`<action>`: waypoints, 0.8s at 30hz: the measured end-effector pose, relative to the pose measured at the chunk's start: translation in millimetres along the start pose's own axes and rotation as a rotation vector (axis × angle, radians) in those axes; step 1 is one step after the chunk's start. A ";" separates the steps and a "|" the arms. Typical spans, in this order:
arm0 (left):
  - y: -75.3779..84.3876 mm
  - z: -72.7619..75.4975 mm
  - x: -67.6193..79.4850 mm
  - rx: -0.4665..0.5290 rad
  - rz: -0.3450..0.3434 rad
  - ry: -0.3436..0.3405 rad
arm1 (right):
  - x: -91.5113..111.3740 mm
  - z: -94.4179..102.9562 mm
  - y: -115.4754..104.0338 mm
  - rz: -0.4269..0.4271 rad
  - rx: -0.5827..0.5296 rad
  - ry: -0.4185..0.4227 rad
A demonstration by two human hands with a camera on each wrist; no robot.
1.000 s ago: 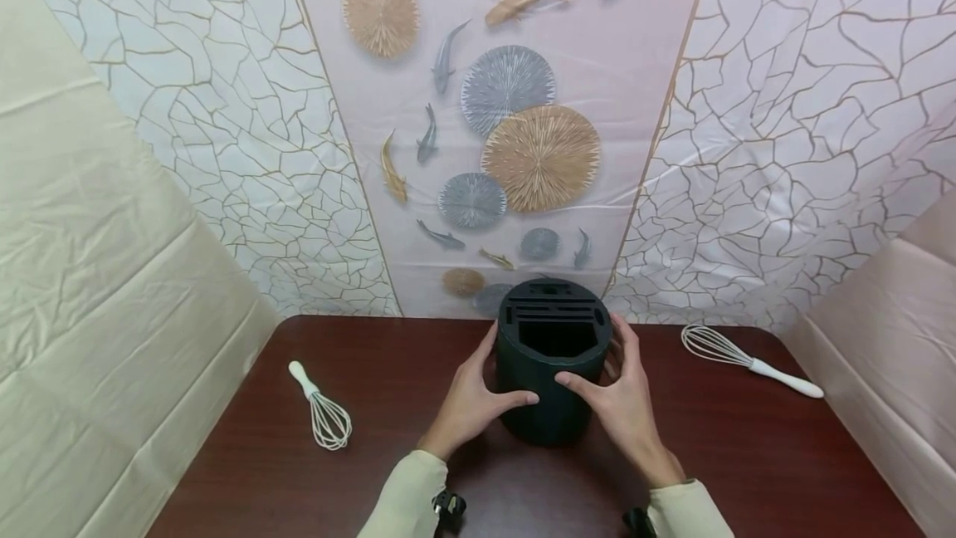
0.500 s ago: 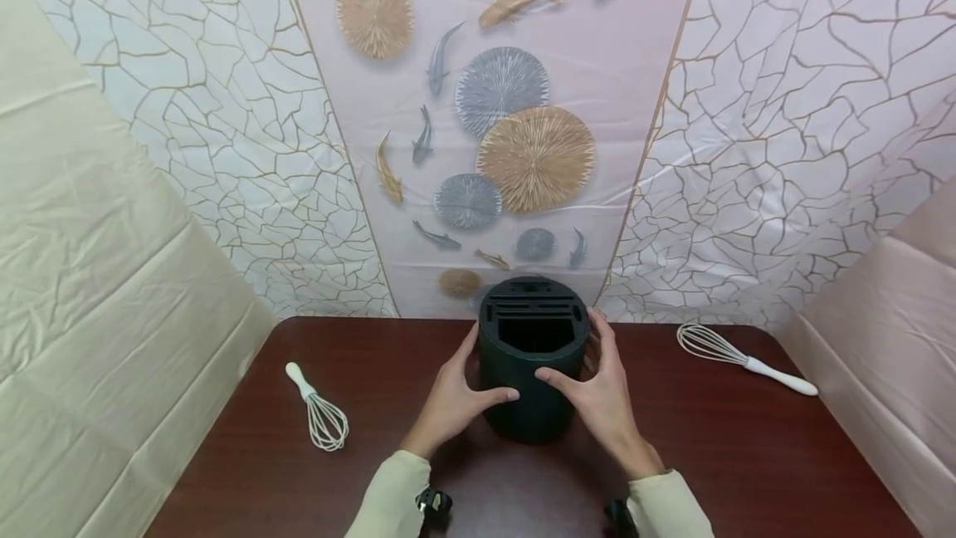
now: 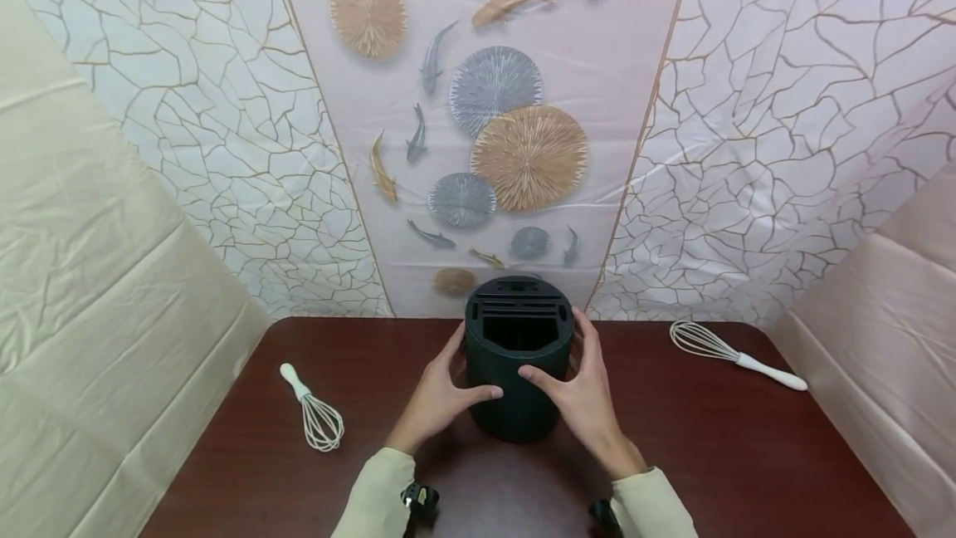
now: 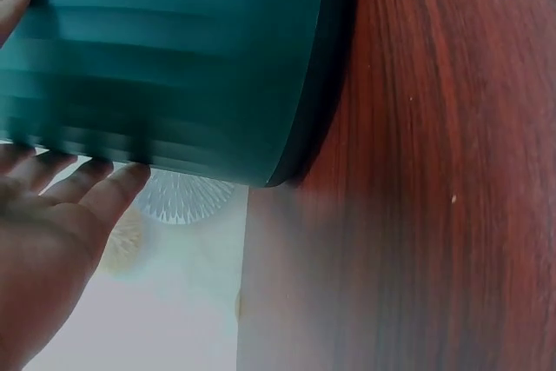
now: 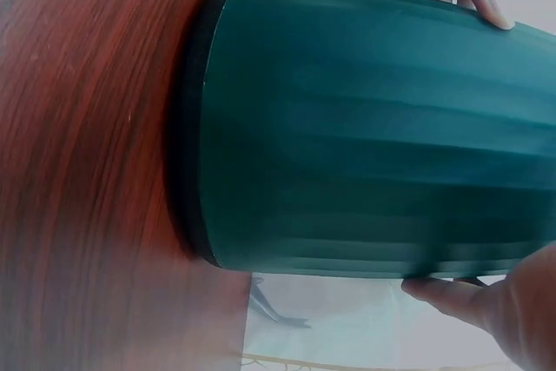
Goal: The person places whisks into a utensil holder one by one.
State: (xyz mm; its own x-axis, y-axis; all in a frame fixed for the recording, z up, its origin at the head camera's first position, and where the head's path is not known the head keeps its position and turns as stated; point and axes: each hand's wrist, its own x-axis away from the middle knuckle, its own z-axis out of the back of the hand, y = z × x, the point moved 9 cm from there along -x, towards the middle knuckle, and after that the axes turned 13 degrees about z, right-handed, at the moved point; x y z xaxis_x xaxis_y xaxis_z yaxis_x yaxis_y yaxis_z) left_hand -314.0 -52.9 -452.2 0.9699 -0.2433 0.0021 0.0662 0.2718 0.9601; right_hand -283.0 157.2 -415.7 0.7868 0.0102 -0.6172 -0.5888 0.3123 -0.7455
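Note:
A dark green, round knife block (image 3: 515,405) with slots and a wide opening in its top stands upright on the table, between both hands. My left hand (image 3: 436,397) holds its left side, thumb across the front and fingers round toward the back. On the other side my right hand (image 3: 586,397) grips it the same way. In the left wrist view, the left fingertips (image 4: 126,182) touch the block's ribbed wall (image 4: 174,58). The right wrist view shows its dark base (image 5: 187,145) at the wooden surface. Inside the opening it is too dark to see.
On the left of the brown table (image 3: 717,447) lies a white whisk (image 3: 314,409). Another white whisk (image 3: 735,355) lies at the back right. A patterned cloth backdrop (image 3: 478,131) rises behind the table, with beige cloth (image 3: 112,314) along the left side.
Both hands and the knife block have shifted a little to the left, with the block still upright. The head view itself has also drifted slightly. Both whisks stay in place.

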 end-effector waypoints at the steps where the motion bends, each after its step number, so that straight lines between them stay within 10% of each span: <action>1: -0.5 0.8 0.1 -0.001 0.000 -0.002 | 0.2 -0.5 -0.2 -0.003 -0.002 0.005; 16: -7.4 -3.1 -9.7 -0.049 -0.001 0.077 | -0.4 0.1 1.2 0.008 0.002 -0.094; 24: -9.3 -4.7 -12.3 0.002 -0.016 0.031 | -32.1 9.2 -7.9 0.108 0.134 -0.260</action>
State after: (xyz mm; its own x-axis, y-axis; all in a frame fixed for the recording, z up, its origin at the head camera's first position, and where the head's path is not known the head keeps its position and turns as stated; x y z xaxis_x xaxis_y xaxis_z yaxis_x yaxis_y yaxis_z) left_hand -325.4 -48.1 -462.5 0.9757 -0.2181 -0.0218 0.0811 0.2666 0.9604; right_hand -301.9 163.1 -387.6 0.7520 0.2873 -0.5933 -0.6557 0.4184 -0.6285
